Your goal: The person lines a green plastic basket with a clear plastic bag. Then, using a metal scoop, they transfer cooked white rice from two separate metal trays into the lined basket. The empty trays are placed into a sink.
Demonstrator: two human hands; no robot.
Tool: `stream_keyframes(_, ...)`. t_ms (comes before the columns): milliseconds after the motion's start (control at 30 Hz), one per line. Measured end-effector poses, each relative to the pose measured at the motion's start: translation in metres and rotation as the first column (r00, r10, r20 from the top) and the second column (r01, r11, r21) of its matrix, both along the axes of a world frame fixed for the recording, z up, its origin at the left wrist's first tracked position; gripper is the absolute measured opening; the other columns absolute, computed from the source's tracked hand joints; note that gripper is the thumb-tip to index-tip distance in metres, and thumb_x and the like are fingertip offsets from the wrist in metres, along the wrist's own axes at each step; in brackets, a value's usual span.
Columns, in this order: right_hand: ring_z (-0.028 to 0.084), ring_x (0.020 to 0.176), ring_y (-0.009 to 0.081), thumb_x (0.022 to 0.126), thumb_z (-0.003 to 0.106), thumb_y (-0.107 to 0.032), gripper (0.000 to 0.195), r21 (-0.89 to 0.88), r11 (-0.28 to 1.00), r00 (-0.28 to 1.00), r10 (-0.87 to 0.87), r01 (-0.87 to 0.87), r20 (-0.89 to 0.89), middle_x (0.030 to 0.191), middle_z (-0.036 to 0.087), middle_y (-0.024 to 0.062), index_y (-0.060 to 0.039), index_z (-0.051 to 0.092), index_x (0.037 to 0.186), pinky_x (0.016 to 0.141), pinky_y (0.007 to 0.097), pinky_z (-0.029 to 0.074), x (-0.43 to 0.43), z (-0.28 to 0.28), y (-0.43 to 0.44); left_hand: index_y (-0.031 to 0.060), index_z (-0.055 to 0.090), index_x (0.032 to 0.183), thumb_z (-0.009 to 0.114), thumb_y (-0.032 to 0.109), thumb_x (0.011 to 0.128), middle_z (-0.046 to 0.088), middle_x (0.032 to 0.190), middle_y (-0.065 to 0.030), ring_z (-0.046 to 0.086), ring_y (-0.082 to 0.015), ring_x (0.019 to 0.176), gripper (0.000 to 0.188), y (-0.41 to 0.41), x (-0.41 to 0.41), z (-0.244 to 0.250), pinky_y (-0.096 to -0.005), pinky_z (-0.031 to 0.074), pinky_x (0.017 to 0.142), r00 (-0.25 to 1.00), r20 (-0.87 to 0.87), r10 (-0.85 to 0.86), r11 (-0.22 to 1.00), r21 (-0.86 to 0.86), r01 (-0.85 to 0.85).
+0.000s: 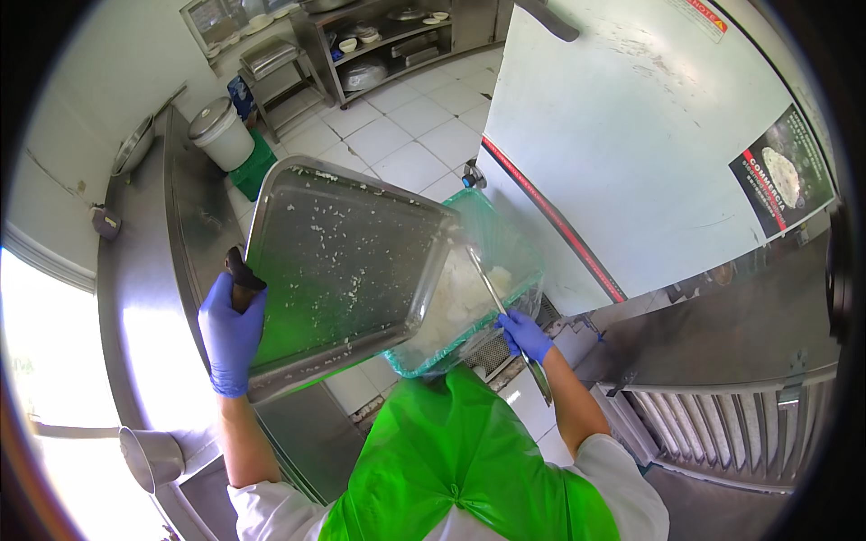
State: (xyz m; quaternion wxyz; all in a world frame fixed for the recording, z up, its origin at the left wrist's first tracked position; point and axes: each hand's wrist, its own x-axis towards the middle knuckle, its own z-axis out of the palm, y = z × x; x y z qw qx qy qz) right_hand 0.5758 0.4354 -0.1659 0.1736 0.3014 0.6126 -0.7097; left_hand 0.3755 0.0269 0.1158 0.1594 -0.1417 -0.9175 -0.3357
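My left hand [233,331], in a blue glove, grips the left edge of a metal tray [338,250] through a dark cloth or pad [243,274]. The tray is tilted over a green basket [534,280], and scattered rice grains stick to its inside. White rice [460,297] lies in the basket, which has a clear plastic liner; steam blurs part of it. In my right hand [524,335], also gloved, is a long metal utensil [488,278]; its far end is over the rice by the tray's right edge.
A white steaming cabinet door [629,135] stands at the right, beside the basket. Along the left runs a steel counter [142,284] with a metal jug [152,460]. A lidded white bucket [222,135] stands beyond the tray. Steel shelves [385,47] with dishes are at the back.
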Motion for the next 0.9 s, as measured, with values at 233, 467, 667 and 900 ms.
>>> stream_keyframes(233,0.036,0.042,0.0104,0.101,0.042,-0.049,0.047,-0.258,0.963,0.997,-0.068,0.074,0.031,0.057,0.037,-0.0028,-0.0056,0.059,0.096,0.040,0.0254,0.031,-0.020,-0.025,-0.003,0.0044,0.061,0.082,0.074,0.005,0.076,0.057,0.068,-0.0109,0.050,-0.0176,0.055,0.014,-0.008,0.007,-0.001,-0.0306,0.043,0.054,0.999,-0.040,-0.007,0.999,0.032,0.008)
stream_keyframes(467,0.035,0.044,0.0101,0.102,0.039,-0.049,0.050,-0.169,0.972,0.945,0.202,-0.162,0.258,0.057,0.037,-0.0024,-0.0040,0.058,0.089,0.042,0.0264,0.029,0.036,-0.046,-0.069,0.0033,0.059,0.080,0.074,0.003,0.074,0.055,0.070,-0.0117,0.049,-0.0227,0.055,0.016,-0.029,0.012,-0.004,-0.0315,0.043,0.055,0.994,-0.102,0.032,0.999,-0.001,-0.033)
stream_keyframes(667,0.052,0.053,0.0188,0.100,0.042,-0.048,0.052,0.042,0.933,0.872,0.316,-0.357,0.375,0.063,0.052,0.0064,-0.0019,0.064,0.090,0.052,0.0349,0.045,0.036,-0.019,-0.064,0.0018,0.053,0.078,0.074,0.002,0.073,0.051,0.068,-0.0100,0.047,-0.0234,0.056,0.021,-0.043,0.015,0.003,-0.0325,0.042,0.055,0.988,-0.126,0.084,0.996,0.038,-0.080)
stream_keyframes(900,0.064,0.092,0.0374,0.096,0.045,-0.047,0.046,0.774,0.230,0.757,0.491,-0.591,0.432,0.096,0.068,0.0194,-0.0061,0.065,0.107,0.085,0.0480,0.049,0.047,0.021,0.038,-0.0005,0.056,0.092,0.068,0.001,0.079,0.054,0.079,-0.0088,0.051,-0.0163,0.071,0.018,-0.086,0.021,0.004,-0.0289,0.045,0.068,0.975,-0.206,0.083,0.994,-0.055,-0.097)
